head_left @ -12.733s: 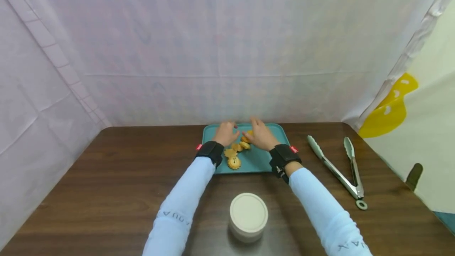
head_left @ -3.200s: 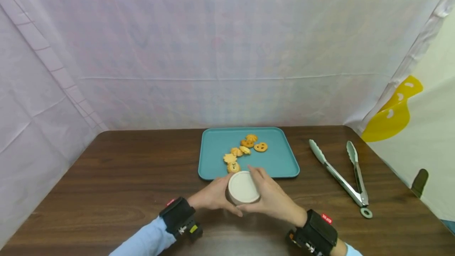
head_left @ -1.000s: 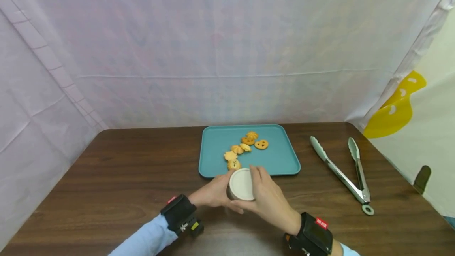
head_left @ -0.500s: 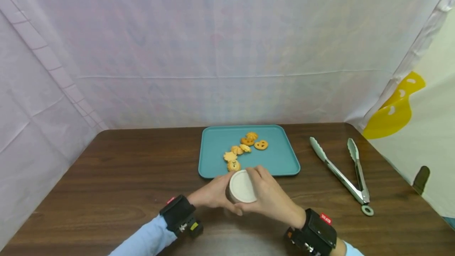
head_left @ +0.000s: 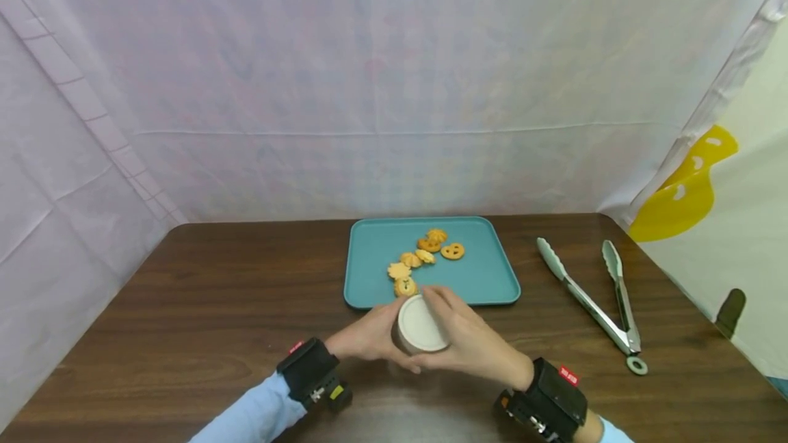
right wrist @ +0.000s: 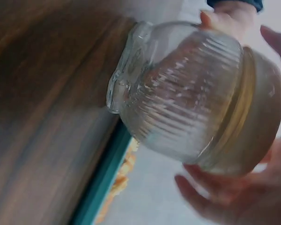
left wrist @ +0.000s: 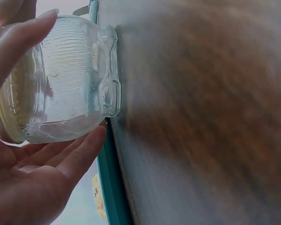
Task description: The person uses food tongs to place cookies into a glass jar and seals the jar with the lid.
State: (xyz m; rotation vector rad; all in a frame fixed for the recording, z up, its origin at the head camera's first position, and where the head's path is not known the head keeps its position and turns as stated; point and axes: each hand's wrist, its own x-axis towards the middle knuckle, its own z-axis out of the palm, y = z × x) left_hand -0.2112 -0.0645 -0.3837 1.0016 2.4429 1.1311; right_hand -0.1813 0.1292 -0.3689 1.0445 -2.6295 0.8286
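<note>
A clear ribbed glass jar (right wrist: 182,93) with a cream lid (head_left: 421,323) stands on the table in front of the tray. My left hand (head_left: 369,331) grips the side of the jar, its thumb on the near side and fingers around the far side. My right hand (head_left: 470,340) holds the lid by its edge, thumb toward me and fingertips at the far rim. No contents show through the glass in the right wrist view. Just behind the jar, a teal tray (head_left: 369,241) bears several cookies (head_left: 410,260), among them pretzel-shaped ones.
Metal tongs (head_left: 594,310) with pale tips lie spread at the right of the brown wooden table (head_left: 215,306). A pale cloth (head_left: 394,87) hangs behind the table, and a yellow shape (head_left: 680,197) shows on the right-hand cloth.
Both hands have come from the tray to the jar, which now stands closer to the tray. Over the last second my right hand has turned counterclockwise at the lid; my left stays put.
</note>
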